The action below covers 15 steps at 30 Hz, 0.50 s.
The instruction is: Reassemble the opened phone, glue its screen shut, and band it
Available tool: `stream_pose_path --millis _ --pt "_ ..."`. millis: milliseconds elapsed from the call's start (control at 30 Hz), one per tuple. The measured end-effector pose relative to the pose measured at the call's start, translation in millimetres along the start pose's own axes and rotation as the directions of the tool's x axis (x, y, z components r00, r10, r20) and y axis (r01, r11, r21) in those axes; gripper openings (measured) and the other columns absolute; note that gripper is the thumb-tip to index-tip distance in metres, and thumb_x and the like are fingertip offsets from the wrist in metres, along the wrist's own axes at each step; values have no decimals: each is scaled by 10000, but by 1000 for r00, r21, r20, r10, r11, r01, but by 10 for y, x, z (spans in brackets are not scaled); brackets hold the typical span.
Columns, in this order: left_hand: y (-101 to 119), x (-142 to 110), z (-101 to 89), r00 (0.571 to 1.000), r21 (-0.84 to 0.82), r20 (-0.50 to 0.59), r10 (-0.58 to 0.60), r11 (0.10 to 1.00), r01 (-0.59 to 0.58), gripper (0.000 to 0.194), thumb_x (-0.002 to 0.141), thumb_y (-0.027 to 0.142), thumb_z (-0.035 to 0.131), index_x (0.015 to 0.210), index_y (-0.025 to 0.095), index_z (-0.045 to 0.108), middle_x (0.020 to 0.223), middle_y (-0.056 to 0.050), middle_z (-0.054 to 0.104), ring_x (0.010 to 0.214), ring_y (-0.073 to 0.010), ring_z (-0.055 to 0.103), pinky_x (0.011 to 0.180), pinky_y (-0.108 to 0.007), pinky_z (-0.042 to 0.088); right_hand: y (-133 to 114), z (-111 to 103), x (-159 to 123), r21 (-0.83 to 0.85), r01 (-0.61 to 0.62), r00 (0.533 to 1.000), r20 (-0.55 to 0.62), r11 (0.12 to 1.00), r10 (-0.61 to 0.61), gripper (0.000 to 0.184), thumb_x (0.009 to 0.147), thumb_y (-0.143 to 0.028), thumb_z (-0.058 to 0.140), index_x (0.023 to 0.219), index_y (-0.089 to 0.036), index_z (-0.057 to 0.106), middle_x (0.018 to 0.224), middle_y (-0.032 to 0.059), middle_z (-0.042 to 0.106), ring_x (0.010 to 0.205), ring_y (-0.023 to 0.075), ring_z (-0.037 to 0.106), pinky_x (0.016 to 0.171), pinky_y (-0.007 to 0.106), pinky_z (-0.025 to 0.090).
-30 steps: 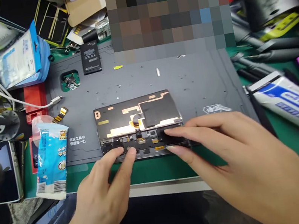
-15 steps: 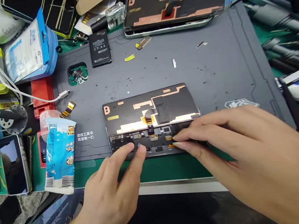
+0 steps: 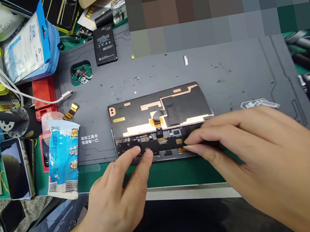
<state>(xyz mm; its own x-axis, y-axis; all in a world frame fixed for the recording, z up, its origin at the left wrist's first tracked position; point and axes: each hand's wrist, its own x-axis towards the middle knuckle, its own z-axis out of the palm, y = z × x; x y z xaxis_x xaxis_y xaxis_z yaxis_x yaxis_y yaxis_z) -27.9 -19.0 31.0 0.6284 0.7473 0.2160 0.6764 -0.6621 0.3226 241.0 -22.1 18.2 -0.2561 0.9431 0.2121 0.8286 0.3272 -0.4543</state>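
Observation:
An opened phone [image 3: 136, 146] lies on the grey work mat, its inner parts showing along the near side. The phone's display panel [image 3: 134, 115], black with copper-coloured strips, is flipped up toward the far side. A dark flex cable [image 3: 159, 132] joins the two parts. My left hand [image 3: 119, 189] rests its index finger and thumb, spread apart, on the left part of the phone's inside. At the right part, my right hand [image 3: 244, 152] brings thumb and index tips together beside small orange connectors [image 3: 179, 141]. Whatever lies between those tips is too small to tell.
A black battery [image 3: 104, 45] and a gold flex strip [image 3: 71, 111] lie on the mat [image 3: 243, 77]. Left stand a blue snack packet [image 3: 65, 158], another phone [image 3: 15, 169] and a white cable [image 3: 66, 95]. Blurred blocks cover the upper right.
The view has shifted slightly, so the phone and mat sit a little further right. Both hands keep nearly the same places on the phone. The upper right is now blocked out.

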Motion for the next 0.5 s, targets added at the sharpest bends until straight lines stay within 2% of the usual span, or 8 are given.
stream_pose_path --millis 167,500 --pt "1 2 2 1000 -4 9 -13 1000 13 485 1025 19 657 1500 115 651 1480 -158 638 1369 -192 665 1193 -279 563 5 -1 31 6 32 999 -1 999 -32 52 1130 -224 583 1144 -219 632 1097 76 669 966 242 606 827 436 490" --pt "-12 -16 13 1000 -4 16 -10 1000 10 492 1027 25 650 1509 119 651 1492 -164 645 1341 -193 683 1162 -289 590 -2 -23 27 5 54 999 -1 999 -54 74 1116 -190 596 1163 -192 653 1103 77 648 983 234 593 863 421 478"
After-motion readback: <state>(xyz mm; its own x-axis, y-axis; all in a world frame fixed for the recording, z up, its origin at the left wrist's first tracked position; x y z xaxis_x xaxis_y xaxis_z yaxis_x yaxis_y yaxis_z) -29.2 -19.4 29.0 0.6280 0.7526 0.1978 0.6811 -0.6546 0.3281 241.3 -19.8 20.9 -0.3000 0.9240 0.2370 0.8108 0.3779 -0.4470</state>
